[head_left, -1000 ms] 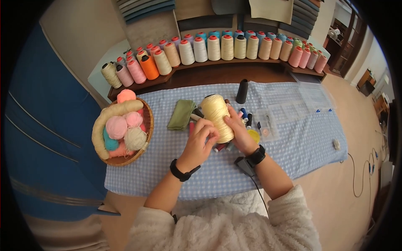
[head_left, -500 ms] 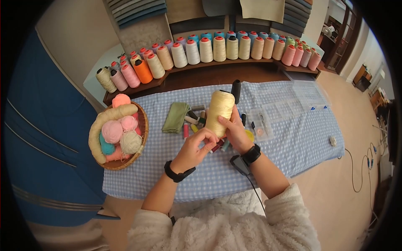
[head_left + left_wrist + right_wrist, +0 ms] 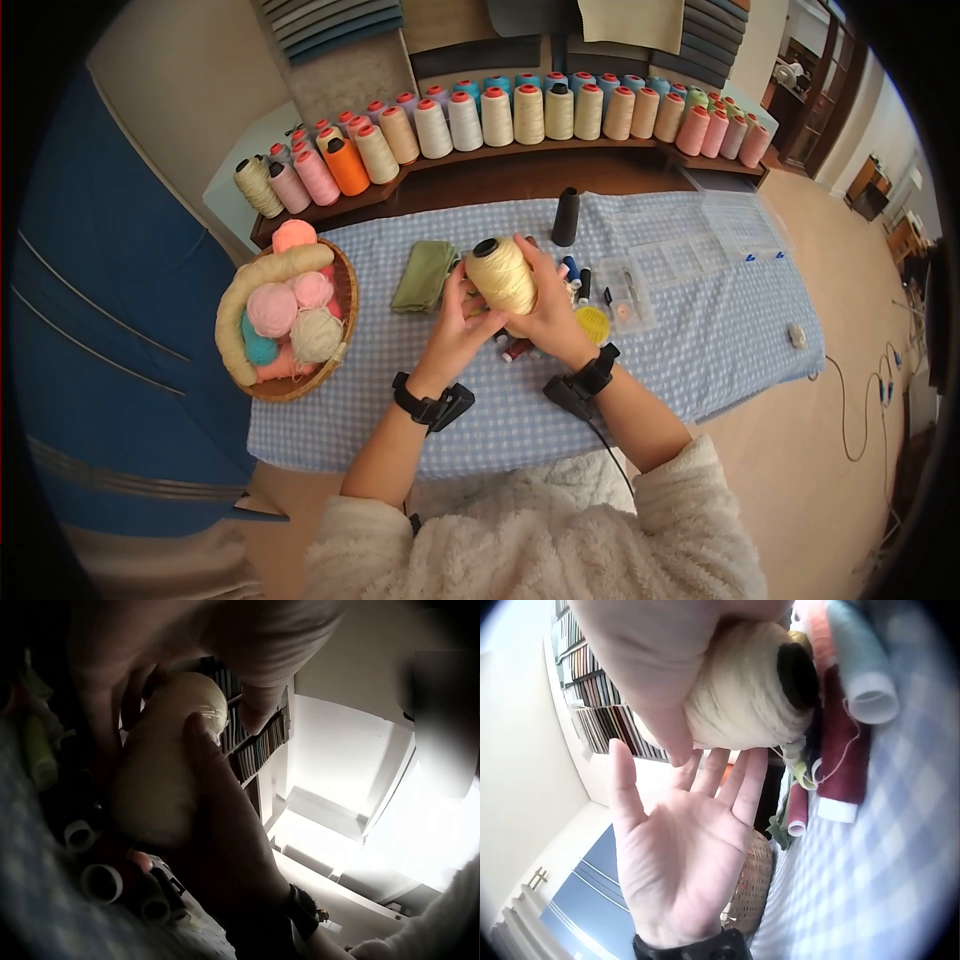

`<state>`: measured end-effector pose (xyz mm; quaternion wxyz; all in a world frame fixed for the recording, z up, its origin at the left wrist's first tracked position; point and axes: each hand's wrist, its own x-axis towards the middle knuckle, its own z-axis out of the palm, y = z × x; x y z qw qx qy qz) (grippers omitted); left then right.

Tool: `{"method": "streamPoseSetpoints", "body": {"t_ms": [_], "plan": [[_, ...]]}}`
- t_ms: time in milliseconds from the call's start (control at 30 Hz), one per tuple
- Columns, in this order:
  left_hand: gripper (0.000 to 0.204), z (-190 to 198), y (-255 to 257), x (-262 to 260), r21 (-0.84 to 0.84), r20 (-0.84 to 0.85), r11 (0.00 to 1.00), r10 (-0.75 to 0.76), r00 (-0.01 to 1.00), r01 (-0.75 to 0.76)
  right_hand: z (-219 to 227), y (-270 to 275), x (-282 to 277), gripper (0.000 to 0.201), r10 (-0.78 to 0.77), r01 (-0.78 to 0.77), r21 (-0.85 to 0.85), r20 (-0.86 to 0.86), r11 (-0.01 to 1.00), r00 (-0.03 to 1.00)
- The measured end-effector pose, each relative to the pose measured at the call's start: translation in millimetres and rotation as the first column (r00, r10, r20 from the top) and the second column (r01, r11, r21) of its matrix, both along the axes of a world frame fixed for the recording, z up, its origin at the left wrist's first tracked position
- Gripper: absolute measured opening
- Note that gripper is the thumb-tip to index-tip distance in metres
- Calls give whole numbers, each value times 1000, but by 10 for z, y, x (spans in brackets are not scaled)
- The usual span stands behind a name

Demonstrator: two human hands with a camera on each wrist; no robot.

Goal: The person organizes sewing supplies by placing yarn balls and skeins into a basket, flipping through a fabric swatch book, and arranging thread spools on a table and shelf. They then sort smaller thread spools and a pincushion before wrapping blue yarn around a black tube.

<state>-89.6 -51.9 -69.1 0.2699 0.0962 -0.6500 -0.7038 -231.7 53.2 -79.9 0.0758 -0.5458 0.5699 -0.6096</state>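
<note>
A cream thread cone [image 3: 502, 279] with a black core end is held tilted above the table, between the two hands. My right hand [image 3: 557, 318] grips it from the right, with the thumb across its side in the left wrist view. On the other side is my left hand [image 3: 457, 335]; in the right wrist view its palm [image 3: 694, 859] is spread and the extended fingers reach behind the cone. Beneath lie several small thread spools, among them a dark red spool [image 3: 844, 761] and a light blue spool [image 3: 862, 667].
A wicker basket [image 3: 349, 300] of yarn balls stands at left. Near the cone are a folded green cloth [image 3: 424, 277], a black cone [image 3: 566, 218] and a yellow disc [image 3: 593, 324]. Clear plastic boxes [image 3: 690, 250] lie at right. Thread cones line the back shelf [image 3: 450, 163].
The cream cone has tipped so its black end faces up and left. My left hand has moved from fingering its lower end to its left side, fingers spreading. The right hand keeps hold.
</note>
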Motion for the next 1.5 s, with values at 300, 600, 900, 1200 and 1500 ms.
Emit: {"method": "streamPoseSetpoints", "body": {"t_ms": [300,600,900,1200,1500], "plan": [[66,5,-103,80,181,-90,979,106,990,-88,-27,9,-5,68,224,-230,-12,283,973,933],[62,-18,-159,82,337,-244,941,68,967,19,37,82,-65,54,230,-314,58,556,948,798],[48,81,-142,66,339,-98,928,201,975,-157,17,2,-43,80,162,-156,-54,147,986,976],[62,-6,-139,79,376,-197,917,220,955,-134,14,31,-123,78,350,-340,-144,637,929,687],[71,77,-42,94,51,-185,991,132,974,-125,2,110,-170,67,196,-347,49,747,936,635]]}}
